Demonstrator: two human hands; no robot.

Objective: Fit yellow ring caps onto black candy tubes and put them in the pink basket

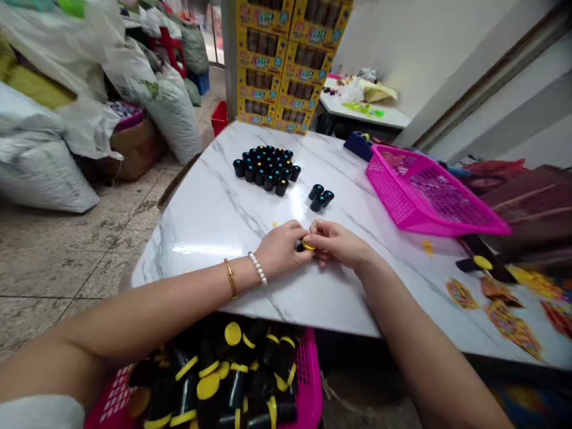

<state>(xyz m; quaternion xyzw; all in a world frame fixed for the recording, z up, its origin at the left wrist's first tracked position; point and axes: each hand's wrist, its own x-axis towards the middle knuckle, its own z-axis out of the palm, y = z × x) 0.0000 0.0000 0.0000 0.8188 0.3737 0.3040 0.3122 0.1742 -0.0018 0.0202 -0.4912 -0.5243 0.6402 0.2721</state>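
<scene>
Head view: left hand (279,247) and right hand (337,241) pinch a yellow-ended piece (308,245); black cylinders (268,170) stand grouped on the bench (201,208), yellow-ended ones (236,384) heap the near basket (315,381).

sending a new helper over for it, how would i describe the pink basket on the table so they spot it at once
Find the white table and look right, past the right hand. The basket there is bright pink with holed sides. Unlike the other basket, below the near edge and full of black tubes, it sits on top.
</scene>
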